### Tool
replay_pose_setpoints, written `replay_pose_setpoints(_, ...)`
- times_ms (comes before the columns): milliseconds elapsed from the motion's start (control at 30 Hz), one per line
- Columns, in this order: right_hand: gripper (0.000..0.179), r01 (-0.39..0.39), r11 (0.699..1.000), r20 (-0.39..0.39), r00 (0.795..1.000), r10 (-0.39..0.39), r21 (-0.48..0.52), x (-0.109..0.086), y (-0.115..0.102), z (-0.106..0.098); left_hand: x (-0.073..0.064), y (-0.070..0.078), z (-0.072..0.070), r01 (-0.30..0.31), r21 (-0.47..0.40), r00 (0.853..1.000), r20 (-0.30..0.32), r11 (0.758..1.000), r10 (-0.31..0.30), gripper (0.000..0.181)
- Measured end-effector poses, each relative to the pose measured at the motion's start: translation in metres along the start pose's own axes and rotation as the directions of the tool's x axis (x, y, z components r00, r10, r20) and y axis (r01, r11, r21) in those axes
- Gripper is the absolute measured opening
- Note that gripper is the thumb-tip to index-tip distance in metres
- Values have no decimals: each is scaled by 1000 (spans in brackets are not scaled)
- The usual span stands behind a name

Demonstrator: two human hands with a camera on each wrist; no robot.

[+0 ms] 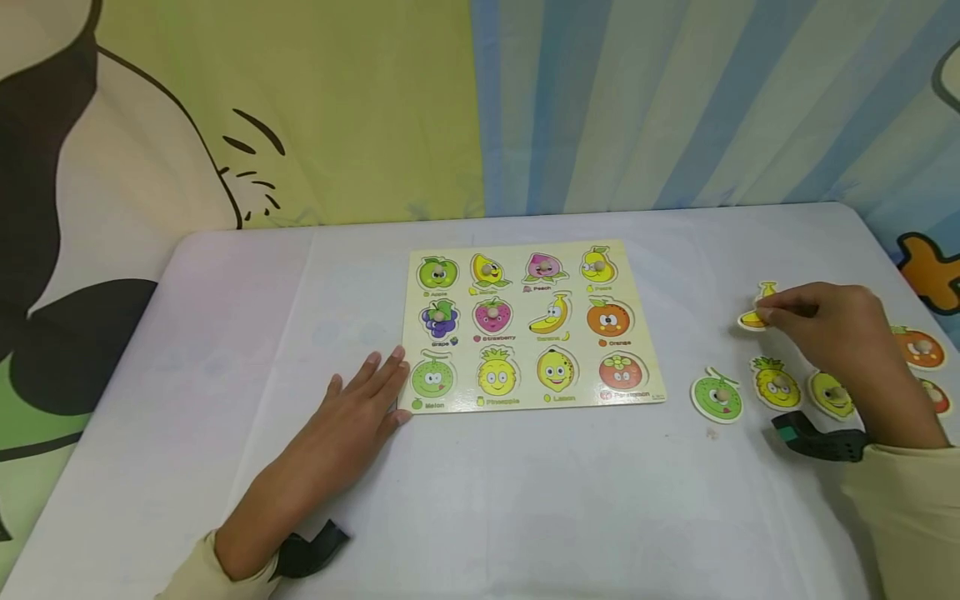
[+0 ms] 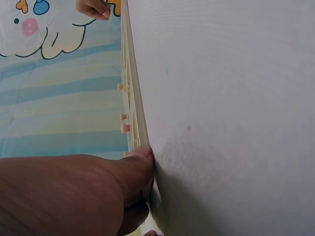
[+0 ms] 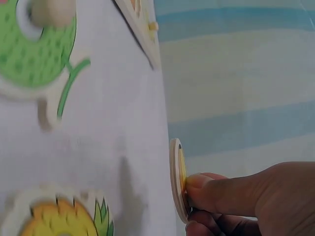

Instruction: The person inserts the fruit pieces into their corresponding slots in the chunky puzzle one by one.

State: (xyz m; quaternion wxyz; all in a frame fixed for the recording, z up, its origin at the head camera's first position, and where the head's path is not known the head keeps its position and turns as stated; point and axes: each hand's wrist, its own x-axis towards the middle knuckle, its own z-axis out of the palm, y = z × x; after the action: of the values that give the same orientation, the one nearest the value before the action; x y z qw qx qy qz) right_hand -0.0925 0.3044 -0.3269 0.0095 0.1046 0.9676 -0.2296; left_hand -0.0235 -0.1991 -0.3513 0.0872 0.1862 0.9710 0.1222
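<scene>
My right hand [image 1: 836,325] pinches a banana puzzle piece [image 1: 750,320] between thumb and fingers at the right of the table. In the right wrist view this piece [image 3: 175,169] stands edge-on, held off the white surface. My left hand [image 1: 352,408] lies with straight fingers at the left edge of a wooden fruit puzzle board [image 1: 517,258]; in the left wrist view its thumb [image 2: 140,164] touches the board's edge. Knobbed pieces such as the apple [image 1: 438,273], peach [image 1: 545,267] and strawberry [image 1: 492,316] sit in the upper rows. The banana spot [image 1: 551,315] shows no knob.
Loose melon [image 1: 717,400], pineapple [image 1: 777,387] and lemon [image 1: 828,393] pieces lie near my right wrist. Beyond it are an orange piece [image 1: 918,348] and a partly hidden red piece [image 1: 939,398]. A printed curtain [image 1: 337,125] hangs behind the white table [image 1: 525,508].
</scene>
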Motion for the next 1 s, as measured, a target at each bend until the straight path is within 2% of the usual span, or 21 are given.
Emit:
replay_pose_setpoints(467, 21, 98, 994, 5, 995, -99, 42, -4, -24, 11, 0, 1, -1, 9, -6, 1000, 10, 1000, -9, 61)
replay_pose_setpoints(1000, 17, 242, 963, 68, 965, -251, 120, -3, -78, 33, 1, 3, -3, 20, 3, 999, 28, 1000, -20, 62)
